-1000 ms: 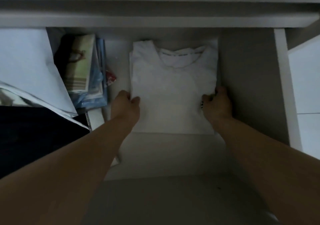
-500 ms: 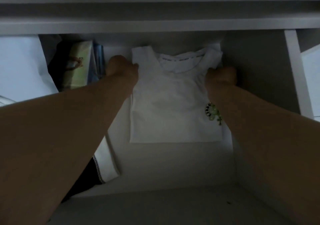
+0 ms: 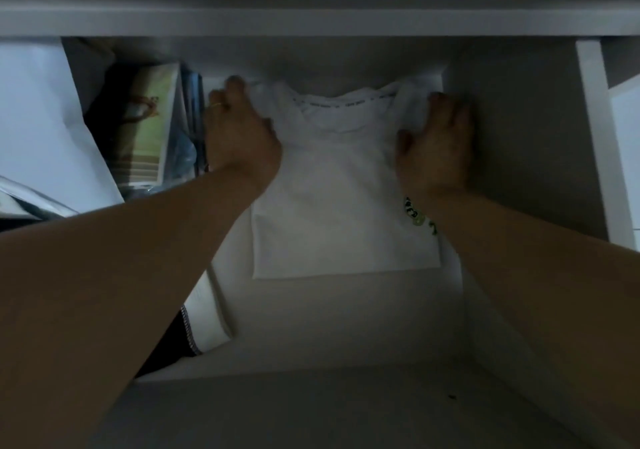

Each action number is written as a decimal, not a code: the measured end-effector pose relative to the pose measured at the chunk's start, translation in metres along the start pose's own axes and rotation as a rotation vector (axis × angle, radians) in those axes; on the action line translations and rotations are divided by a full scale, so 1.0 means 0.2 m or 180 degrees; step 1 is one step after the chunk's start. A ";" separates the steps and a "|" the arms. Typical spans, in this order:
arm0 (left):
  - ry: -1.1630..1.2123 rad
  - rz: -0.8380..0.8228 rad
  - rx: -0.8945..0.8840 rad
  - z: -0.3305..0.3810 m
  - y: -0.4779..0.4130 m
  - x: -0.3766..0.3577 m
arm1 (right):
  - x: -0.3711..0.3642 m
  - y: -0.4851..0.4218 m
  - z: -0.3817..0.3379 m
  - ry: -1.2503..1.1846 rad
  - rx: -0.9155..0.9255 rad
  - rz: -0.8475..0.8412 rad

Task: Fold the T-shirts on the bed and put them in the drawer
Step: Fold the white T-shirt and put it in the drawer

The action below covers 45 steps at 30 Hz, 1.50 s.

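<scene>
A folded white T-shirt [image 3: 343, 189] lies collar-away on the floor of the open white drawer [image 3: 602, 144], near its back. A small green print [image 3: 417, 215] shows at the shirt's right edge. My left hand [image 3: 239, 137] rests at the shirt's left shoulder, fingers stretched along that edge toward the back of the drawer. My right hand [image 3: 436, 147] lies flat on the right shoulder, fingers spread and pressing the cloth down. My forearms cover part of both side edges.
Left of the shirt stand a booklet stack [image 3: 147, 130] and blue plastic-wrapped items [image 3: 188, 137], with a large white sheet [image 3: 38, 119] further left. A dark cloth with a stitched edge [image 3: 188, 331] lies at the front left. A shelf edge [image 3: 311, 21] overhangs the back.
Both hands slid from the shirt's middle sides up to its shoulders, and the shirt sits deeper in the drawer. The fingers now lie flatter on the cloth.
</scene>
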State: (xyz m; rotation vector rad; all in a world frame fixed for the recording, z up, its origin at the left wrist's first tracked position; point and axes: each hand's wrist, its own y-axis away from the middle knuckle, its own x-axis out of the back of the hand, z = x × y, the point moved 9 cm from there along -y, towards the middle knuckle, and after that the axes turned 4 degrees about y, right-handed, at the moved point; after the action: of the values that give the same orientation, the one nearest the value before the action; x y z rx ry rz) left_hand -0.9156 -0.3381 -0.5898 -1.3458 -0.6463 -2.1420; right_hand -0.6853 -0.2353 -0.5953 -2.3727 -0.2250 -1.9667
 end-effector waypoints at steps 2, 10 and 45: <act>-0.0028 -0.0209 -0.0957 0.16 0.06 -0.08 | -0.07 0.06 -0.16 0.0137 0.0844 -0.0199; -0.0250 -0.1309 -0.0866 0.07 0.02 -0.29 | -0.24 0.01 -0.06 0.0407 0.0887 -0.1249; -0.0434 -0.1366 -0.0834 -0.05 0.58 -0.39 | -0.27 0.51 0.20 0.0337 0.0489 -0.1214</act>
State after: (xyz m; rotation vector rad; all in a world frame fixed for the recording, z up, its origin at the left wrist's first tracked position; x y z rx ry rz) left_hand -0.8186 -0.4171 -0.6515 -1.6201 -0.7873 -2.5620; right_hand -0.6413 -0.3351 -0.6507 -2.2504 -0.8458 -2.1231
